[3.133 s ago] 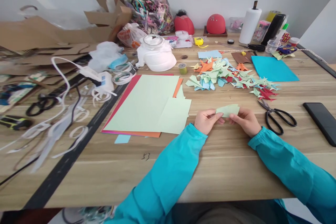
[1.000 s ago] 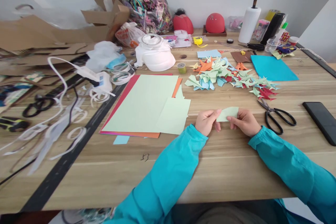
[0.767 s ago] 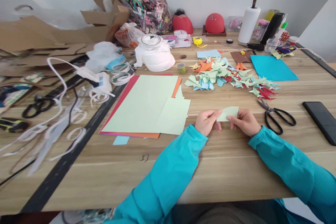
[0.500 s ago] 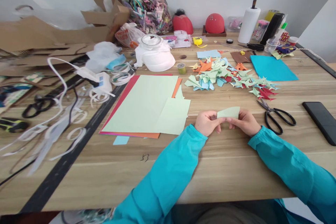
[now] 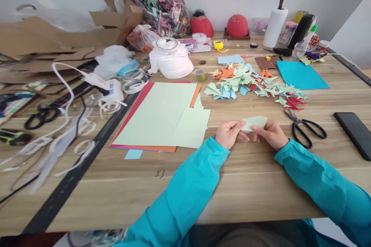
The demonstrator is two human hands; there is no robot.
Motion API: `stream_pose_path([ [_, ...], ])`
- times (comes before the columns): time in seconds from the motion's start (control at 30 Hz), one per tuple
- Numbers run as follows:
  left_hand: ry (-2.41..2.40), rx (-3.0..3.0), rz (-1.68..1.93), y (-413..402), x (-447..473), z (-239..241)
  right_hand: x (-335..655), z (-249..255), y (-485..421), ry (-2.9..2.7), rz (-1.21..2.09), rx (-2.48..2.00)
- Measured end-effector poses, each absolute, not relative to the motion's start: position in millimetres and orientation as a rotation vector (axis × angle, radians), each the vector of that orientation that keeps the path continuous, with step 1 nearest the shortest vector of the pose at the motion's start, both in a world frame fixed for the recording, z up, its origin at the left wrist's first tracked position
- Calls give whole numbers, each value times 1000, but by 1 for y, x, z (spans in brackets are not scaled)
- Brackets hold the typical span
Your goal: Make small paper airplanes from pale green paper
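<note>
A small piece of pale green paper (image 5: 255, 123) is held just above the table between both hands. My left hand (image 5: 230, 133) pinches its left end between thumb and fingers. On its right end, my right hand (image 5: 271, 133) grips with the thumb laid across the front. To the left lies a stack of coloured sheets with a large pale green sheet (image 5: 153, 117) on top, and a smaller pale green sheet (image 5: 193, 127) overlaps its corner. Beyond the hands spreads a pile of folded paper pieces (image 5: 240, 79) in green, blue, orange and red.
Black-handled scissors (image 5: 308, 126) lie right of my right hand, with a phone (image 5: 354, 134) farther right. A turquoise sheet (image 5: 303, 75) is at the back right. A spool (image 5: 200, 75) stands behind the stack. Cables and a power strip (image 5: 111, 89) clutter the left.
The green paper has tilted, so more of its face shows. My left thumb has moved up onto its left end, and the right thumb has shifted up over its front.
</note>
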State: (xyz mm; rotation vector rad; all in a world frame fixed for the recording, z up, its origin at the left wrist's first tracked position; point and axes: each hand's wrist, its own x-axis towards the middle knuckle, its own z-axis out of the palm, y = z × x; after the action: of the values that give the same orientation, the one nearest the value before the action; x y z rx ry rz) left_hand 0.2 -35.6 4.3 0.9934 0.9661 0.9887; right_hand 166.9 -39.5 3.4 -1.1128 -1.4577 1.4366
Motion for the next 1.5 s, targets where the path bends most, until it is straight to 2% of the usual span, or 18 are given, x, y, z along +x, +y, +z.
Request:
stream_pose_path([
  [0.27, 916, 935, 969, -32, -3, 3, 166, 3, -38, -1515, 1289, -1147],
  [0.77, 909, 921, 1076, -32, -3, 2, 175, 4, -40, -1678, 1458, -877],
  [1.13, 1021, 1056, 1098, -33, -3, -1, 167, 14, -42, -1636, 1306, -1120],
  [1.33, 1097, 1200, 1260, -32, -3, -2, 169, 3, -39, -1570, 1255, -1287],
  [1.5, 1162, 1192, 1323, -30, -4, -2, 170, 1, -38, -1658, 1274, -1220],
])
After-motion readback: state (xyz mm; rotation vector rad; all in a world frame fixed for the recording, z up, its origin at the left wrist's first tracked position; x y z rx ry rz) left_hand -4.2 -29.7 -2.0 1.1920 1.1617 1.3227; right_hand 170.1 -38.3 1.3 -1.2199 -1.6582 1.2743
